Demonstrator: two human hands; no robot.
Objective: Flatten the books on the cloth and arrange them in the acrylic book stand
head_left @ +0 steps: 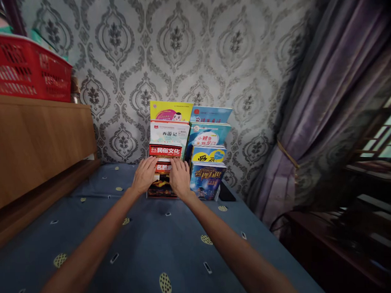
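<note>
Two columns of books stand in stepped rows against the wall. In front on the left is a dark book with a red top band [161, 191]. My left hand [145, 176] is closed on its upper left side, and my right hand [180, 177] grips its upper right, fingers over the top edge. Behind it rise a red-banded book [165, 151], a white book [169, 133] and a yellow book [171, 109]. The right column holds a dark blue book [207, 182], a yellow-and-blue book [207, 155], a teal book [211, 133] and a light blue book [212, 114].
A blue patterned bedsheet [138, 251] lies under the books. A flat black object [227, 192] sits right of them. At left, a red basket [29, 69] tops a wooden cabinet [41, 143]. A purple curtain [306, 108] hangs right, above a dark cluttered table [314, 236].
</note>
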